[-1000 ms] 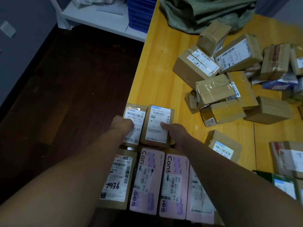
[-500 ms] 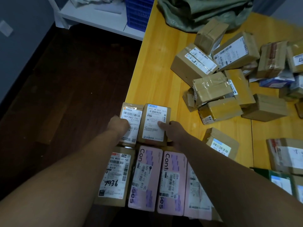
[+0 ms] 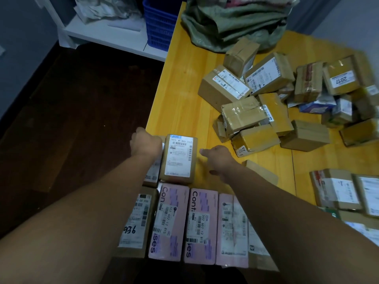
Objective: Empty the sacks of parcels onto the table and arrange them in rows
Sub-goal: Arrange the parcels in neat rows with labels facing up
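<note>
Second row is being built at the near left corner of the table, just beyond the near row of pink parcels and the brown "936" parcel. The left hand has its fingers curled down over the far end of a small labelled parcel, mostly hidden under the wrist. It is probably held there to be squared against the table edge and the white-labelled brown box touching its right side. The right hand is loose, fingers apart, gripping nothing, just right of that box with a small gap. Unsorted cardboard boxes are heaped far right. The green sack lies slumped at the far end.
</note>
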